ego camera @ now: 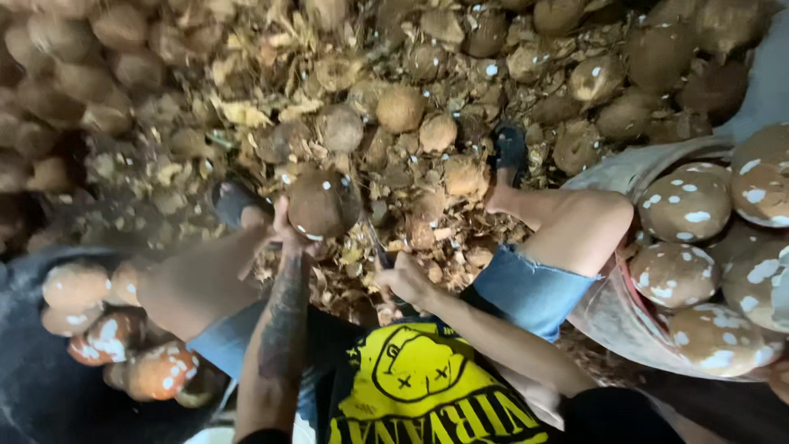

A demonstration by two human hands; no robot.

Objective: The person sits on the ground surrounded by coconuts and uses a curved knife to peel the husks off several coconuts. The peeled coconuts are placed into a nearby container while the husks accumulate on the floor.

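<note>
At far left, a dark tub (33, 370) with a batch of pared coconuts (107, 337), orange-brown and flecked white: finished work, by the look of it. Just right of that, a bare knee and a sandalled foot (234, 200) planted among husk scraps (246, 111). Next, the left hand (283, 226), tattooed forearm reaching out from below, fingers wrapped round the left side of a round brown coconut (322, 204) held up over the littered floor between the legs; grip closed and snug on the shell. Only a few white nicks on that shell, so probably little of its paring done. Just right and below, a thin dark blade (376, 247) pointing up towards the nut, whether touching it not clear. Right hand (407, 281) clenched tight round the blade's lower end, no gap showing between fingers. Beyond, across the top of the view, a broad heap of rough coconuts (400, 108), dull brown and largely unmarked: a great deal left to do, seemingly. At far right, a pale sack (616, 173) beside the other leg, filled with more white-spotted nuts (686, 205), also apparently done. Overall: well under way, far from over.
</note>
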